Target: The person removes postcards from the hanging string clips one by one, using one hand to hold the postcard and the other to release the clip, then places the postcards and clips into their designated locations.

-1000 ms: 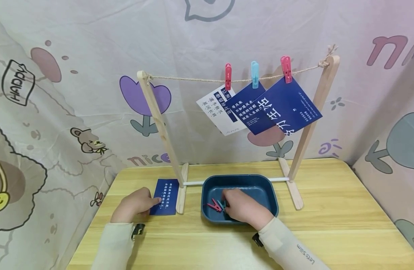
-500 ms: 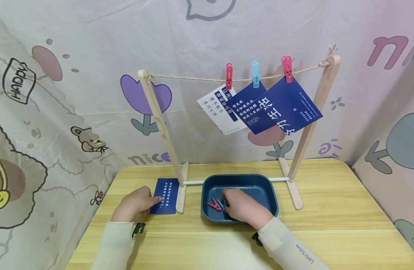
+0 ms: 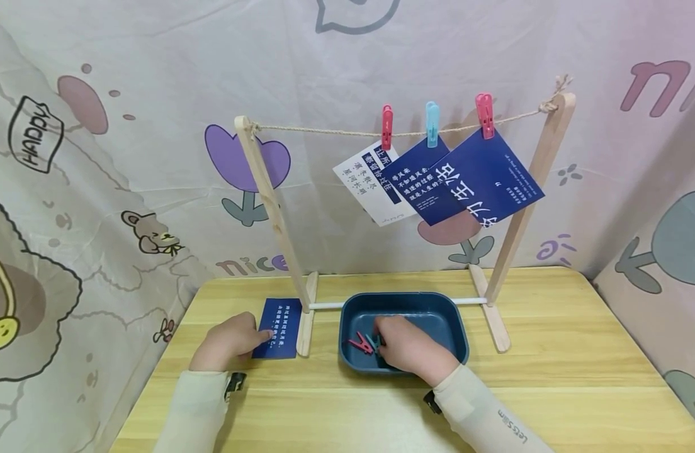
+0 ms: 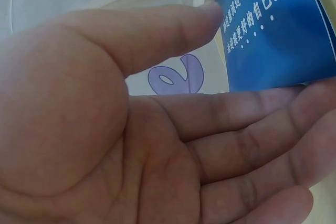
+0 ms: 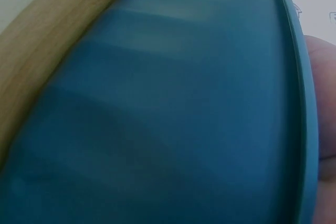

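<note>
A dark blue card point(image 3: 279, 324) with white writing lies on the table at the left, against the wooden stand's foot. My left hand point(image 3: 231, 340) pinches its left side, thumb over the printed face and fingers along the edge; the left wrist view shows that card point(image 4: 278, 40) between thumb and fingers. My right hand point(image 3: 406, 345) reaches into a dark blue plastic basin point(image 3: 459, 324) and pinches a blue clothespin point(image 3: 374, 344), though its fingertips are largely hidden. Beside that lies a red clothespin point(image 3: 360, 343). In the right wrist view the basin wall point(image 5: 184, 103) covers most of the work.
Behind the hands stands a wooden frame point(image 3: 275, 214) with a rope point(image 3: 325, 131) tied across its top. A red clothespin point(image 3: 386, 128), a light blue one point(image 3: 432, 124) and another red one point(image 3: 485, 116) hold three cards there. A white rod point(image 3: 327, 306) joins the feet.
Both hands stay where they were, the left at the card and the right inside the basin. The whole head view shifts very slightly.
</note>
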`<action>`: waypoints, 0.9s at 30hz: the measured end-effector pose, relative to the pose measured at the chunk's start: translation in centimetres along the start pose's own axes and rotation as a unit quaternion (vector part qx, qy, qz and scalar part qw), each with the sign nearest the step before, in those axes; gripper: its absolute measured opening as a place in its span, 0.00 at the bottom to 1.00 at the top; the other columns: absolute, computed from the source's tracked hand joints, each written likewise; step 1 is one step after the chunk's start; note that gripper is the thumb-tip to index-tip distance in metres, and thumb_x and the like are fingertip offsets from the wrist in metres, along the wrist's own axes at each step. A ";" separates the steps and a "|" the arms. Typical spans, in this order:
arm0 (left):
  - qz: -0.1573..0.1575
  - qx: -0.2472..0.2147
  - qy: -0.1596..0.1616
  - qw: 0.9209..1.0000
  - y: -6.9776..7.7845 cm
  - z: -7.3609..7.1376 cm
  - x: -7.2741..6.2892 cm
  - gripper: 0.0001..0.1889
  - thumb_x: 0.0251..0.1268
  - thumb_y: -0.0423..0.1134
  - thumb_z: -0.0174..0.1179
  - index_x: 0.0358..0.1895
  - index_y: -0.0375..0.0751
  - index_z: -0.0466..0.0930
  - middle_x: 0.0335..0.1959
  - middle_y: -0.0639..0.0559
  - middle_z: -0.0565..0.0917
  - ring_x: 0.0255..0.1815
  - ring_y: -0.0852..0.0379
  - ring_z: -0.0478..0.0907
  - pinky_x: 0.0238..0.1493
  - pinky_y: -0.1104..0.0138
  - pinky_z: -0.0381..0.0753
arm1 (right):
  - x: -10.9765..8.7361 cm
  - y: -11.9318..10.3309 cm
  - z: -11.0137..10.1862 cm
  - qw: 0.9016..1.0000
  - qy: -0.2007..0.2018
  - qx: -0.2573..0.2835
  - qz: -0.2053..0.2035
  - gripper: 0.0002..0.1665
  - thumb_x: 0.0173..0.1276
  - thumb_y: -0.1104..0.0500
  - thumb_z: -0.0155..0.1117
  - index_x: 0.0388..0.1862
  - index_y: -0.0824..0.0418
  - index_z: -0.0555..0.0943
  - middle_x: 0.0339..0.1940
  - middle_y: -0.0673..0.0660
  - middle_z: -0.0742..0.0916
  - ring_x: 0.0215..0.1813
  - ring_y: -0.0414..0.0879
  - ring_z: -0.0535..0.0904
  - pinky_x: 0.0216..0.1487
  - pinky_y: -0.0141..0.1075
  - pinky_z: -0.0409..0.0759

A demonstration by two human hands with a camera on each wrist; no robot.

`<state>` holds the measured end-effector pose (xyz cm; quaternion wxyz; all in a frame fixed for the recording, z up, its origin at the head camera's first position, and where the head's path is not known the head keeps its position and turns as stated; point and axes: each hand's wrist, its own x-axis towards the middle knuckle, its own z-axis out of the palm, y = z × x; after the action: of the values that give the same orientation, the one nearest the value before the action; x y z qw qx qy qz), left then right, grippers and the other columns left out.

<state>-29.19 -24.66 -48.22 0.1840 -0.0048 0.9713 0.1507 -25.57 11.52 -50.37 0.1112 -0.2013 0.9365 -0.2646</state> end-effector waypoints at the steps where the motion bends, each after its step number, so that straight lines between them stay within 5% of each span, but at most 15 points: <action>1: 0.000 0.000 0.000 1.000 0.0 0.0 -0.1 0.21 0.80 0.52 0.63 0.38 0.34 0.79 0.26 0.45 0.81 0.25 0.50 0.78 0.27 0.62 0.73 | 0.0 0.0 0.0 1.000 -0.001 0.001 0.001 0.08 0.74 0.66 0.72 0.49 0.63 0.84 0.35 0.50 0.83 0.35 0.44 0.77 0.38 0.40 0.82; 13: 0.006 -0.007 -0.009 1.000 0.2 -0.3 -0.2 0.25 0.80 0.54 0.63 0.43 0.29 0.80 0.30 0.44 0.81 0.28 0.49 0.77 0.29 0.62 0.74 | -0.2 -0.2 -0.1 1.000 0.001 0.004 0.003 0.09 0.74 0.66 0.72 0.50 0.64 0.84 0.35 0.50 0.83 0.35 0.44 0.77 0.37 0.40 0.81; 22: 0.008 -0.028 -0.013 0.999 0.2 -1.3 -1.5 0.22 0.80 0.53 0.62 0.36 0.34 0.81 0.18 0.50 0.74 0.17 0.56 0.68 0.22 0.66 0.69 | -0.1 -0.2 -0.1 1.000 0.000 0.004 0.008 0.09 0.74 0.66 0.72 0.50 0.63 0.84 0.35 0.50 0.84 0.35 0.44 0.77 0.38 0.40 0.82; 27: 0.025 -0.012 -0.003 1.000 1.7 -2.5 -2.9 0.24 0.81 0.55 0.62 0.42 0.32 0.87 0.27 0.49 0.81 0.27 0.53 0.75 0.30 0.62 0.75 | -0.1 -0.2 0.0 1.000 0.000 0.006 0.007 0.09 0.74 0.65 0.72 0.50 0.63 0.84 0.35 0.50 0.83 0.35 0.44 0.77 0.38 0.40 0.81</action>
<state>-27.44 -23.91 -44.50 0.1834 0.0177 0.9686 0.1668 -25.48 11.45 -50.24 0.1141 -0.1938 0.9364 -0.2693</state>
